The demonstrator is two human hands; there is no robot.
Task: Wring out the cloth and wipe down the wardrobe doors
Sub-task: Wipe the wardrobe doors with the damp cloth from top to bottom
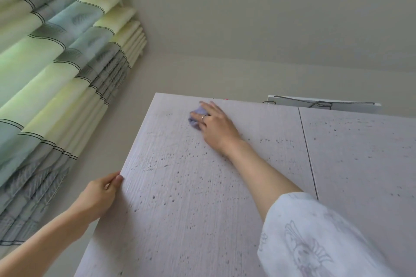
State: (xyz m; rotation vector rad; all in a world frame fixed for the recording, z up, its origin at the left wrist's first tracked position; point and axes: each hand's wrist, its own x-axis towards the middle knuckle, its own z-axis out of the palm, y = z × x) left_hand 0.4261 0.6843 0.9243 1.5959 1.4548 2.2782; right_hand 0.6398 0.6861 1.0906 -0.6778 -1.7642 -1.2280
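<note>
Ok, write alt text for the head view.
A person's right hand presses a lilac cloth near the top of a speckled grey wardrobe door, while the left hand grips its left edge. Striped curtains hang to the left.

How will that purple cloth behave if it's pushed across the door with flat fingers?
Probably floppy: the cloth sits bunched in soft folds under the right hand. It looks small and thin, so likely light, and could roll up or slip out from under flat fingers. The left hand grips the edge of the wardrobe door, which suggests the door may swing under pressure.
</note>
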